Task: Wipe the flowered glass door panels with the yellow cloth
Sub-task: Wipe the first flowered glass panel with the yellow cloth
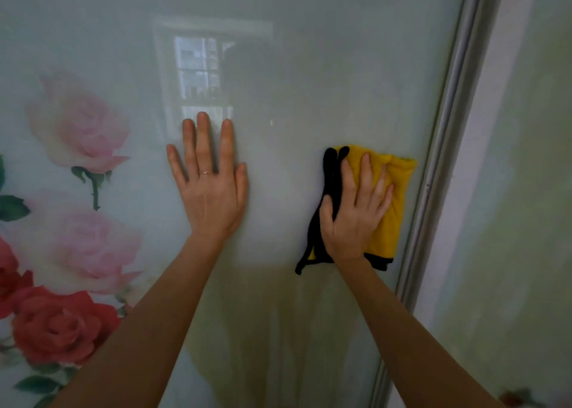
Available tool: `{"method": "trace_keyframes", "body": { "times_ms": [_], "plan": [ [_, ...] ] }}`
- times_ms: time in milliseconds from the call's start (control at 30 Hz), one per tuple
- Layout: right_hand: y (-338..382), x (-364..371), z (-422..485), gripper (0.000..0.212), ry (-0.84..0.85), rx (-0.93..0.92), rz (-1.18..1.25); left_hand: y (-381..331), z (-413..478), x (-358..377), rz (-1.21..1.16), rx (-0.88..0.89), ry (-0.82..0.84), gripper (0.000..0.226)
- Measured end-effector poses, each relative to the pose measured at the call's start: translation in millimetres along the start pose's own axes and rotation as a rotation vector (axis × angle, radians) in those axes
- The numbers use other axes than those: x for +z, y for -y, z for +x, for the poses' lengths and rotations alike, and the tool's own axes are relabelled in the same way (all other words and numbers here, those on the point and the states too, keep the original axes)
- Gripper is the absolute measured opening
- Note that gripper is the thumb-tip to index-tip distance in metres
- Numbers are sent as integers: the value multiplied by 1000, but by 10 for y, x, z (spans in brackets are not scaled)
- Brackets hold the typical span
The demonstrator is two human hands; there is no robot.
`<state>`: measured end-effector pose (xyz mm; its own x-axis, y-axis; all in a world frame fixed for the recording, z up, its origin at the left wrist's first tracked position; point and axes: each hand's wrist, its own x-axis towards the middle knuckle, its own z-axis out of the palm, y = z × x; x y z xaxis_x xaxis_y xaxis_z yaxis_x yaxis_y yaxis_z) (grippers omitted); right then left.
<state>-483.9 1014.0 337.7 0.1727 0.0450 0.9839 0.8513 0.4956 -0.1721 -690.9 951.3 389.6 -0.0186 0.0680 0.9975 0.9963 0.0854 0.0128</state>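
Yellow cloth (399, 197) is pressed flat under the right hand's (353, 218) straight fingers, just beside the flowered glass panel's (309, 67) metal frame (433, 191), so the remaining glass lies leftward, past the left hand (213, 197), which rests flat and holds nothing.

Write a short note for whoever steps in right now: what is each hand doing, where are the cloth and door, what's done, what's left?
Left hand: flat on the glass panel, fingers straight, holding nothing.
Right hand: pressing the yellow cloth flat against the same panel, close to the metal frame at its right edge.
Done: unclear; the glass shows no clear wiped trace.
Left: judging by the cloth's place, probably the printed roses at the left and the neighbouring panel beyond the frame.
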Motion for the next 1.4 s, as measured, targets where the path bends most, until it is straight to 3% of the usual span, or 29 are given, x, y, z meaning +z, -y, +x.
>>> {"method": "trace_keyframes", "body": {
  "times_ms": [133,500,833,1167,1400],
  "plan": [
    [-214,-66,-124,53,55,-98,22,14,-6,-4,-1,7,-1,54],
    [-282,-4,510,54,-37,-22,-47,11,-1,11,12,9,-10,54],
    [-421,-217,-524,52,149,52,-58,22,-13,17,15,19,-9,55],
    [-366,-49,454,55,21,108,10,27,-4,12,-15,19,-10,56],
    [-371,-104,-136,53,64,103,-53,15,-14,21,8,17,-18,54]
  ]
}}
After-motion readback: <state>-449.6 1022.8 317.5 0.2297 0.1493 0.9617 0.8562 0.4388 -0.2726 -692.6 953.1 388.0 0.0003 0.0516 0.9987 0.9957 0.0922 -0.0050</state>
